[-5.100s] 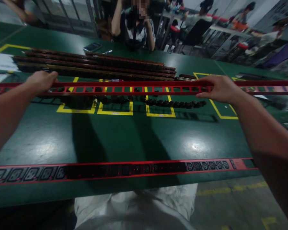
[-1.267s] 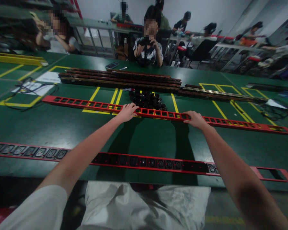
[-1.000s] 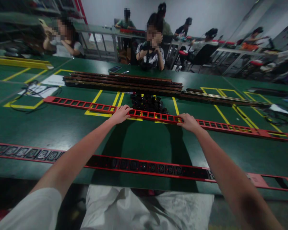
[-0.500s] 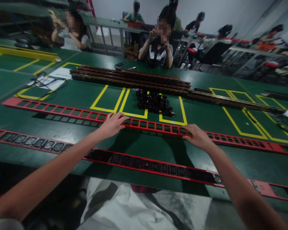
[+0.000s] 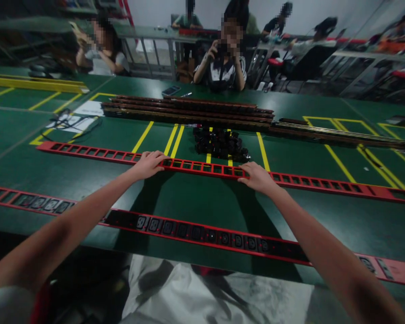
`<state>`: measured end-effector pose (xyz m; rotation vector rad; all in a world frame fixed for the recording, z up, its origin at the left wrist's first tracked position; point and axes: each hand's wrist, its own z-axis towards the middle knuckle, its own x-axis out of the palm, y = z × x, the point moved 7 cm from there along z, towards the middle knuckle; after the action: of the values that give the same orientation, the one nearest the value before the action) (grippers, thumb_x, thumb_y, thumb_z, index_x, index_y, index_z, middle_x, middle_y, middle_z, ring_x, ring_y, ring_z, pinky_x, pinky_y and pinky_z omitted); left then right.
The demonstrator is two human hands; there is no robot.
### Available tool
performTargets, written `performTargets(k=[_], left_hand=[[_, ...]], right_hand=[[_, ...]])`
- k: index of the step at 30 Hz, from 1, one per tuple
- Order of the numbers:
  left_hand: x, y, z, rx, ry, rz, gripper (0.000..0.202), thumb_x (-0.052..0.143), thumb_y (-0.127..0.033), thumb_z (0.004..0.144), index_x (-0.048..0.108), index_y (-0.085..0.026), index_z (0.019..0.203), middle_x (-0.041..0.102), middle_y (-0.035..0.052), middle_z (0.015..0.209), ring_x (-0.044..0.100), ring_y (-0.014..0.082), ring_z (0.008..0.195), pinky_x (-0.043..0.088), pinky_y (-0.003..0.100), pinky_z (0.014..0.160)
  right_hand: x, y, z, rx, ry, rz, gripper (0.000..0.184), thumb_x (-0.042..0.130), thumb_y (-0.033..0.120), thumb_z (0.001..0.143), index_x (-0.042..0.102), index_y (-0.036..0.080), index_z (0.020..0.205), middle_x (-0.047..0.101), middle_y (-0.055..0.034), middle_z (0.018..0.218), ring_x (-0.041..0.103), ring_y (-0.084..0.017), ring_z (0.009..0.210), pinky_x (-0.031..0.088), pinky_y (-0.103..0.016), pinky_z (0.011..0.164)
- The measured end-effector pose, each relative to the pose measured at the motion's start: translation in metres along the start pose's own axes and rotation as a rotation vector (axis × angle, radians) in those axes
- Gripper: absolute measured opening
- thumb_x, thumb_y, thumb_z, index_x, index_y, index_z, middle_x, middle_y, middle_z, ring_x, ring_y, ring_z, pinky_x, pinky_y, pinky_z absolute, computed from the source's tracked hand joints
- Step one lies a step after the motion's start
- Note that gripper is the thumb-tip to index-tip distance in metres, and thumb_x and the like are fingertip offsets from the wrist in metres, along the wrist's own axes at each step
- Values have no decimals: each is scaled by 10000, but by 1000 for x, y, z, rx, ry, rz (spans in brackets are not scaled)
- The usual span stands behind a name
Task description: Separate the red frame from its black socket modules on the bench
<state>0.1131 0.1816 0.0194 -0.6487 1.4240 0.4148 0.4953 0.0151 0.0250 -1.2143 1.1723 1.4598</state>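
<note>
A long red slotted strip runs across the green table, its row of square openings bare. My left hand grips it left of the middle, fingers over the far edge and thumb on the near side. My right hand holds the same strip farther right, in a similar grasp. Nearer to me lies a second red strip, fitted with black power sockets along much of its length. My forearms cross above this nearer strip and hide parts of it.
Just beyond the held strip sits a heap of small black parts. Behind it lie stacked long dark rails. Cables rest on white paper at left. A phone lies near the far edge, where two people sit.
Both hands have pushed the bare red strip away from me, and it now covers the near ends of the yellow markings. The socket-fitted strip stays on the table.
</note>
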Motion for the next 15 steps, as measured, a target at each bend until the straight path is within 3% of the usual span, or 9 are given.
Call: performTargets(k=[5, 9, 12, 14, 15], left_hand=[[-9, 28, 45, -16, 36, 60, 504, 512, -319, 915, 527, -278, 1417, 585, 107, 1342, 499, 311, 1292, 275, 526, 1118], [-12, 43, 66, -80, 25, 90, 497, 539, -310, 892, 548, -266, 1387, 576, 108, 1367, 483, 310, 1315, 245, 546, 1163], [-18, 27, 57, -168, -99, 79, 458, 505, -271, 904, 579, -220, 1353, 544, 139, 1403, 458, 329, 1340, 266, 563, 1167], [-22, -1, 30, -186, -185, 26, 445, 469, -292, 931, 583, -200, 1350, 515, 156, 1437, 453, 338, 1356, 331, 548, 1141], [-20, -21, 12, -158, -172, -19, 450, 469, -342, 941, 581, -196, 1352, 529, 157, 1425, 481, 338, 1332, 380, 537, 1110]], right_hand=[[-2, -8, 36, 21, -17, -14, 490, 697, 370, 886, 650, 123, 1306, 668, -162, 1255, 585, -326, 1176, 497, -460, 1005], [-10, -1, 50, 61, -86, -64, 341, 639, 347, 928, 700, 140, 1193, 677, -148, 1230, 570, -325, 1159, 479, -469, 984], [-29, 10, 32, 100, -204, -61, 279, 513, 273, 981, 724, 154, 1119, 669, -148, 1236, 560, -321, 1158, 466, -482, 980], [-42, 21, 0, 113, -240, -18, 295, 486, 268, 989, 715, 172, 1148, 685, -136, 1201, 580, -312, 1136, 469, -486, 981], [-46, 29, -21, 103, -213, 5, 300, 501, 296, 986, 705, 184, 1176, 697, -127, 1176, 590, -312, 1134, 472, -491, 983]])
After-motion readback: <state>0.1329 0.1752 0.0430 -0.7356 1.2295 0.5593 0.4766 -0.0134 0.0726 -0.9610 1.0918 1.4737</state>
